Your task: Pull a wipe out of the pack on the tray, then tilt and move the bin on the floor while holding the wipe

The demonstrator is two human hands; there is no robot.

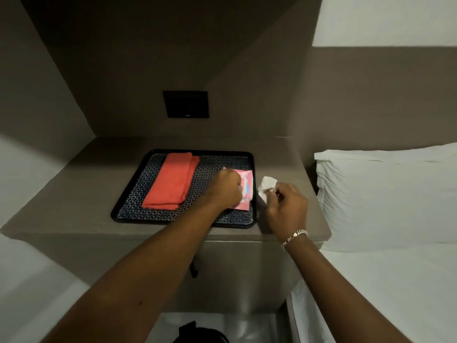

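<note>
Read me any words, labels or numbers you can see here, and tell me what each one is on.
No text can be read.
Pink packet, on the tray under the left hand: printing too blurred to read.
Dark wall panel: a small pale mark at its lower edge, too small to read.
White tissue in the right hand: no print visible.

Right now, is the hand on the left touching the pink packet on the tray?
Touching. The head view shows the left hand lying on the pink packet, covering its left part, with no gap between them, on the tray.

The left hand (228,188) hides much of the pink wipes packet (246,191); a black object (200,334) is cut off at the bottom edge
</note>
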